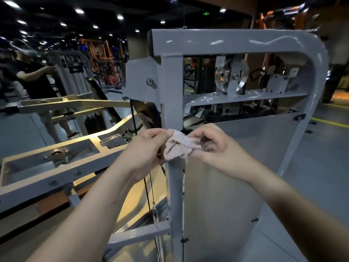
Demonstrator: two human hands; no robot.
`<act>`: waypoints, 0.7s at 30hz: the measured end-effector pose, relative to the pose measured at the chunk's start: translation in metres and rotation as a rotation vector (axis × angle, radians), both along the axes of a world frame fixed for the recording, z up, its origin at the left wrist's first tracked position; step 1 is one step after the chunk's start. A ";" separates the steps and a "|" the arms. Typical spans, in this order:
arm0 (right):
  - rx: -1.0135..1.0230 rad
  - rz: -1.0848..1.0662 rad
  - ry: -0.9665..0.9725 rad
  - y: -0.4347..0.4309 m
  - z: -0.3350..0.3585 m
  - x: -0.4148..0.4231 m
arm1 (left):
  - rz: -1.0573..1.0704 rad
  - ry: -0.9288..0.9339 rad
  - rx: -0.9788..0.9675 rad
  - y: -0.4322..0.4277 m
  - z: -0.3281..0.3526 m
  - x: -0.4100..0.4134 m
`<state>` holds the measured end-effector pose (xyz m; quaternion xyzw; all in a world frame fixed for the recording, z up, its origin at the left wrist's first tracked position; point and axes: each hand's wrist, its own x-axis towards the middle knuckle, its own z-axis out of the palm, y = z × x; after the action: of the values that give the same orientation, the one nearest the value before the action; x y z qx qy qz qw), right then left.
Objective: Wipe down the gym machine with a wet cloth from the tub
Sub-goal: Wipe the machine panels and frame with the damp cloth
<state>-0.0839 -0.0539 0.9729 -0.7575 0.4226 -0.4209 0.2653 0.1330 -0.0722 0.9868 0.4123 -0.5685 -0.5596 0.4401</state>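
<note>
head view puts both my hands just in front of the machine's (236,42) grey post (173,91), level with the top of the panel (236,176). i judge the step in hand to be readying the cloth, not wiping. the cloth (179,147) is bunched between the two hands in front of the post, and i cannot tell whether any of it touches the metal. the tub is not in view, so i can only guess at wetness; the cloth looks limp and clumped, which would fit a damp rag.

my left hand (149,146) pinches the cloth's left edge, thumb on top and fingers curled under it. my right hand (213,146) grips the right side, fingers curled in around a fold. the hands sit close together with only the wad of cloth between them, and neither rests on the machine.

the next move, as i read it, calls for folding the cloth into a flat pad, taking it in one hand, then pressing it onto the post and running along it. pale smears on the machine's top look due a pass. i'd mind the thin cable (133,114) left of the post, where a loose corner could snag.
</note>
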 end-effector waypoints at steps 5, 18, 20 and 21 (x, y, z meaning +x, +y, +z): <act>0.056 -0.060 0.058 -0.003 0.009 -0.001 | -0.119 -0.060 0.038 0.000 -0.013 0.004; 0.322 0.034 0.038 0.019 0.008 -0.011 | -0.188 -0.297 -0.208 0.001 -0.014 -0.011; 0.296 0.010 0.142 0.019 0.004 -0.013 | -0.177 -0.264 -0.173 0.000 -0.013 -0.016; 0.267 -0.016 0.177 0.017 0.005 -0.014 | -0.181 -0.250 -0.153 0.000 -0.013 -0.019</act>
<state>-0.0983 -0.0366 0.9777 -0.7464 0.5025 -0.2944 0.3221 0.1143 -0.0725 0.9737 0.3911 -0.6946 -0.4966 0.3436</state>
